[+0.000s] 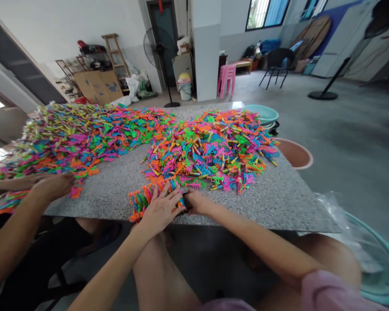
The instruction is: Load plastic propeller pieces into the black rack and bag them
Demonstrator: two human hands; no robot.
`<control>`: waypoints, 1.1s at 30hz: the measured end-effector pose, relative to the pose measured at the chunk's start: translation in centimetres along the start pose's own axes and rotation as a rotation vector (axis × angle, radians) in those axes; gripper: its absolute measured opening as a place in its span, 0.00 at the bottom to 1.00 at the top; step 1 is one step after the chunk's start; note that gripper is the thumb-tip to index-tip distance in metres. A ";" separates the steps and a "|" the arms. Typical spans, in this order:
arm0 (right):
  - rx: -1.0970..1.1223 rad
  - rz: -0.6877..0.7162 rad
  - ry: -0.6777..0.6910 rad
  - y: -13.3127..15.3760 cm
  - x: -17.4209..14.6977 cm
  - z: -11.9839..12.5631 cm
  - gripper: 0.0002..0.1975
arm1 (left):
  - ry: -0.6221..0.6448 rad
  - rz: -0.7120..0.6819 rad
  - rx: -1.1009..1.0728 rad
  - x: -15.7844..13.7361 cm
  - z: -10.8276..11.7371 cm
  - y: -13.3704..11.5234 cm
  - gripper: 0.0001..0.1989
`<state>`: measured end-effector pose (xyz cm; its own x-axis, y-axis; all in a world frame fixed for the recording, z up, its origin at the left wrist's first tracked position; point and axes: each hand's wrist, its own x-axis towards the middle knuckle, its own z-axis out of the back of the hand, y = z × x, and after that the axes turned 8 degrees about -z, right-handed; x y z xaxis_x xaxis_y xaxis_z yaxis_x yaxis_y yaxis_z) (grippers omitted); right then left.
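Along the near edge of the speckled stone table lies a tight row of small plastic pieces in orange, green, pink and blue. My left hand rests on this row with its fingers spread flat over the top. At the row's right end, my right hand is closed around something black, mostly hidden by the fingers, whose kind I cannot make out. Just beyond both hands rises a loose heap of similar bright plastic pieces, several with shiny yellow-banded tubes.
A second, larger heap covers the table's left side. A co-worker's hands handle pieces there. Right of the table stand a brown basin and a teal basin. A standing fan is behind.
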<state>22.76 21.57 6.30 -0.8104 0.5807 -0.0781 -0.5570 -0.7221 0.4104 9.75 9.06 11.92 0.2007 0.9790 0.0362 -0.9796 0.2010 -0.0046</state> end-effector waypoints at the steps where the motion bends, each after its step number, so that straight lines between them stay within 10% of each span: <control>1: -0.109 0.009 -0.058 -0.6 0.4 1.1 0.15 | -0.017 -0.003 0.011 0.0 -0.2 0.0 0.19; 5: -0.448 -0.050 -0.193 -2.5 2.1 3.8 0.17 | -0.069 -0.018 0.029 -0.1 -0.7 0.4 0.23; 10: -0.363 -0.063 -0.234 -3.9 1.1 3.7 0.18 | -0.026 -0.091 0.020 -0.5 -0.1 1.1 0.19; 15: 0.413 -0.258 -0.254 -4.7 -0.4 0.5 0.08 | -0.049 -0.132 0.016 -0.7 0.3 1.5 0.17; 21: 1.180 -0.207 -0.180 -3.0 2.4 -5.3 0.18 | -0.049 -0.131 -0.003 -0.8 0.4 1.3 0.17; 33: 0.218 0.046 -0.051 -0.8 4.7 -2.4 0.19 | -0.032 -0.111 0.018 -0.8 0.4 1.1 0.15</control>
<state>18.97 23.99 3.37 -0.8206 0.5714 -0.0107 -0.4625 -0.6530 0.5998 8.53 8.53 12.31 0.3074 0.9492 0.0670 -0.9516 0.3068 0.0196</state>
